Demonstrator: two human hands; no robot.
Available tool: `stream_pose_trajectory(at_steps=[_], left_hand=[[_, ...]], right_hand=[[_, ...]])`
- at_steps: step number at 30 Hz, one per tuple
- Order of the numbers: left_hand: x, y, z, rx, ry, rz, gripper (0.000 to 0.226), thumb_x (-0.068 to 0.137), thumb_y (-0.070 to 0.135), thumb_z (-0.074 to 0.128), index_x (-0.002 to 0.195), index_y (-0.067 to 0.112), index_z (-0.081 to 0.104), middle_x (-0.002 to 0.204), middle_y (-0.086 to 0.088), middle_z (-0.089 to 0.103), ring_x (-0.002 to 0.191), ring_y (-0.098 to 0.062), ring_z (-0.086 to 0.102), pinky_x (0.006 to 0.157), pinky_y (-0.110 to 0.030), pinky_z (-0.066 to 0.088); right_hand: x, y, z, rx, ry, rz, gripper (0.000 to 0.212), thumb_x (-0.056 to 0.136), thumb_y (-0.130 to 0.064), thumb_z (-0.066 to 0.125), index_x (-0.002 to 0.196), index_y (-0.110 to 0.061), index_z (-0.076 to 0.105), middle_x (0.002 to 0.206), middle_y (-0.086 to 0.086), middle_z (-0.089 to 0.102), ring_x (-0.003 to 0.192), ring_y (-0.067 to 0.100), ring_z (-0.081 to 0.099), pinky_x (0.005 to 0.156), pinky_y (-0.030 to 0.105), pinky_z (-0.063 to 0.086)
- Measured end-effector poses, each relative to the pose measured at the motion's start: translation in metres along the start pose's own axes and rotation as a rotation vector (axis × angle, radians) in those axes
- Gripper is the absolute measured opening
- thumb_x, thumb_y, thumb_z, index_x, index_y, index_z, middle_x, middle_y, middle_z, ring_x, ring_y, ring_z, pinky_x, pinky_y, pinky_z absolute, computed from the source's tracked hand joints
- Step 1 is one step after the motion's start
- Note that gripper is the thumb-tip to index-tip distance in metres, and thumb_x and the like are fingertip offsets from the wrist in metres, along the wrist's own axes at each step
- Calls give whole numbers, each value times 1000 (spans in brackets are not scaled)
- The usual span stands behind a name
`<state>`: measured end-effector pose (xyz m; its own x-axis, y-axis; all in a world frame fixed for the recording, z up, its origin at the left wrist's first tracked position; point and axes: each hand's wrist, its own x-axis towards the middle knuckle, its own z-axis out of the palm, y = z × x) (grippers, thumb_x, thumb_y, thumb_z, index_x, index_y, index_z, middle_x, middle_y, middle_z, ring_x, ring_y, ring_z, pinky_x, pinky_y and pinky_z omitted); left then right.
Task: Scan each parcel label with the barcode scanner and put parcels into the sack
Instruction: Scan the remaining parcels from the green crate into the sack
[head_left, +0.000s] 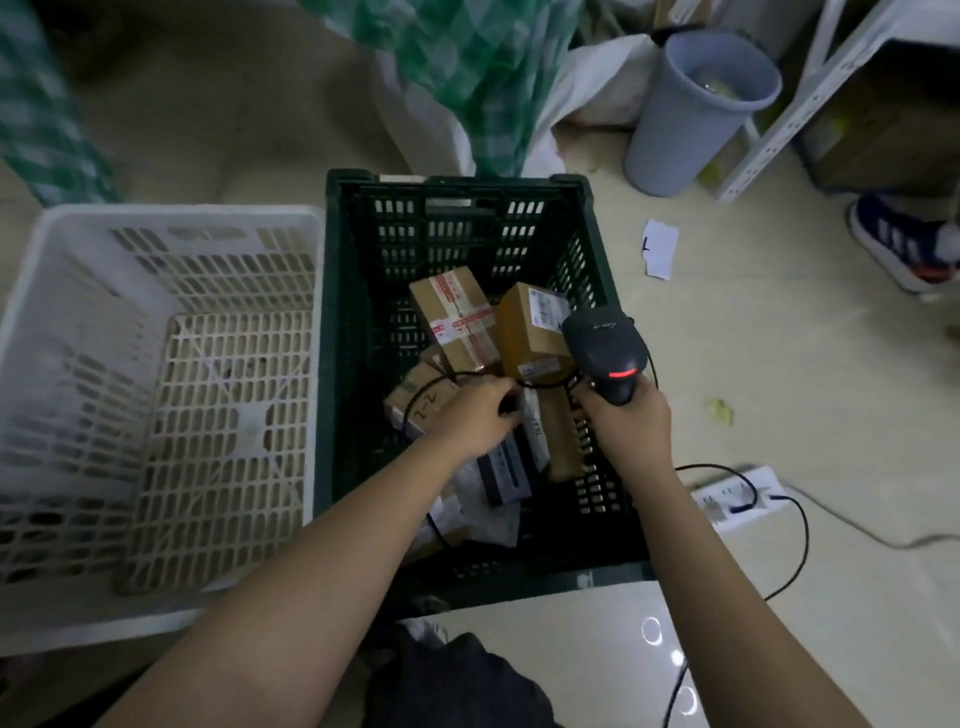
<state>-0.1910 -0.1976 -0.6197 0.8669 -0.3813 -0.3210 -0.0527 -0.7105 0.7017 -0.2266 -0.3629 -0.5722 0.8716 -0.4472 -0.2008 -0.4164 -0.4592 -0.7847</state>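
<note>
Several parcels lie in a dark green crate: a brown box with red-printed tape, a brown box with a white label, a box marked "7-2", and grey and white bags below. My right hand grips the black barcode scanner, whose red light glows, held over the crate's right side. My left hand reaches into the crate with its fingers curled round a small dark parcel; the hand hides most of that parcel. A green-and-white sack stands behind the crate.
A white slatted crate sits left of the green one. A grey bin, white shelving and a person's shoe are at the right. A power strip and the scanner's cable lie on the floor.
</note>
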Motion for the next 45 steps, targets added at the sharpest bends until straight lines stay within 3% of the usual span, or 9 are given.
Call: stream_pose_trajectory(at_steps=[5,10,19,23,26,30,34,40,45], left_hand=[[30,-3,41,196,-95,152,38,91,5,56,129,10,59,134,-11,51,124,-31,48,97,-40,45],[55,-4,65,712,-208,206,34,96,14,53,130,12,55,140,-11,37,128,-33,31,94,-37,38],[61,-27,71,964,-288,306,33,97,20,49,129,25,57,144,-7,33,135,-33,24,105,-40,26],[58,-30,62,625,-146,365,23,90,29,58,107,21,71,130,1,53,128,-28,38,100,-31,23],[47,-38,43,316,50,416,11,78,18,68,82,13,77,96,-7,71,94,-32,63,88,-37,42],[12,-27,-2,16,166,216,16,91,12,62,99,11,75,98,2,68,95,-16,60,85,-33,47],[-29,-10,-55,-244,365,69,13,88,24,67,83,34,73,84,22,65,88,-5,63,81,-28,50],[-93,-1,-147,-539,686,-45,22,83,19,73,74,38,70,74,21,69,73,-3,65,80,-29,51],[-152,-9,-190,-698,827,-133,10,87,17,69,91,25,72,79,14,69,77,-7,65,83,-28,52]], right_hand=[[4,13,2,20,7,36,17,78,-21,70,83,-5,64,77,12,70,76,28,65,65,35,49],[10,17,10,72,22,37,12,81,-16,70,83,-9,61,72,1,63,65,13,54,49,11,37],[15,31,29,205,3,162,23,66,-30,66,78,-11,63,71,12,68,69,27,65,61,35,48],[16,35,33,222,26,170,31,64,-33,66,77,-5,63,70,17,67,64,26,61,59,35,46],[13,32,33,237,43,167,25,67,-30,68,76,-8,62,70,16,68,63,23,59,60,35,46],[4,11,31,296,79,124,11,77,-17,71,74,-15,60,67,4,63,63,16,55,62,32,44],[-13,-25,32,338,68,44,10,80,-11,68,77,-14,60,65,-3,58,59,7,51,62,26,41],[-37,-100,48,422,-39,-34,11,79,-22,73,86,-18,66,79,1,69,75,19,64,72,37,52],[-67,-161,82,518,-135,9,18,76,-23,78,76,-23,60,82,2,66,81,21,62,81,46,53]])
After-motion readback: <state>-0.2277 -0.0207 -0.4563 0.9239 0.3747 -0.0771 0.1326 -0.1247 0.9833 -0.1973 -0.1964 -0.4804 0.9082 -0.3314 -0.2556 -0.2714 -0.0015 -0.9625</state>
